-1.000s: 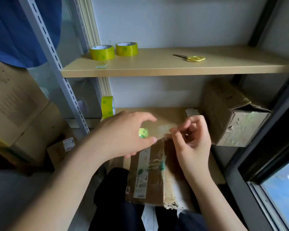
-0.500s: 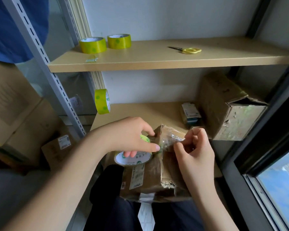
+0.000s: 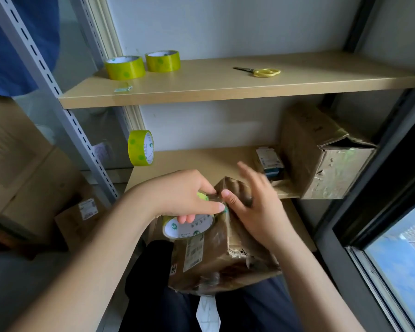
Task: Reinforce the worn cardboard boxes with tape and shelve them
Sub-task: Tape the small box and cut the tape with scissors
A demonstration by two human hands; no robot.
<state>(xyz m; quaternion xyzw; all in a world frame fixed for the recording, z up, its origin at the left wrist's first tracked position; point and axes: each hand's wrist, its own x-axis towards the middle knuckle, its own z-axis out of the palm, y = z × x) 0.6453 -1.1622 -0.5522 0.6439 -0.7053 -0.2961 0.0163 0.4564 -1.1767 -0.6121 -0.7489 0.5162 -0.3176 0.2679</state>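
In the head view, the worn cardboard box lies tilted across the person's lap, one corner raised toward the lower shelf. The left hand grips a tape roll against the box's upper left face, fingers curled over the roll's rim. The right hand lies with straight fingers spread over the raised corner and holds nothing; the thumb presses near the spot where the tape meets the cardboard. The fingers are blurred, so exactly where they touch cannot be told.

Several things could go wrong from here. The box rests only on the lap and looks crushed and torn along its lower edge, so hard pressing may cave the corner in further. If the roll is pulled while the right hand is only laid flat, the strip may lift or wrinkle, or the box may slide off the knees. The tape is clear, so its free end could stick back on the roll and be hard to find again.

As for containers, the lap box is closed and its contents are hidden. A larger battered box stands on the lower shelf at right, one flap gaping, its inside dark. A small carton sits just beside it. A spare tape roll stands on edge at the shelf's left. The upper shelf bears two more rolls and yellow-handled scissors.
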